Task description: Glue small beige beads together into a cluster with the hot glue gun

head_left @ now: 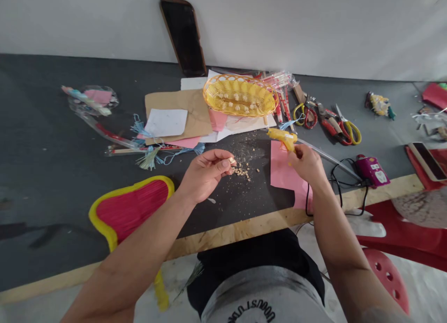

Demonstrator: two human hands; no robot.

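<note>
Between the thumb and fingers of my left hand point(211, 174) is a small pale piece point(232, 161), too small to name. Just right of those fingertips, a scatter of small tan bits point(244, 170) lies on the dark tabletop. My right hand point(309, 164) grips the handle of a yellow hot glue gun point(282, 137), its nozzle pointing left. Under the glue gun lies a sheet of pink paper point(282, 167). Behind both hands, a yellow woven basket point(240, 83) holds several small pale clusters.
Scissors point(351, 127) and red-handled pliers point(331, 127) lie back right, near a purple box point(373, 171) with a black cable. A phone point(185, 37) leans on the wall. Left are a pink-and-yellow fan-shaped piece point(131, 206), tassels point(150, 158) and brown card point(174, 99).
</note>
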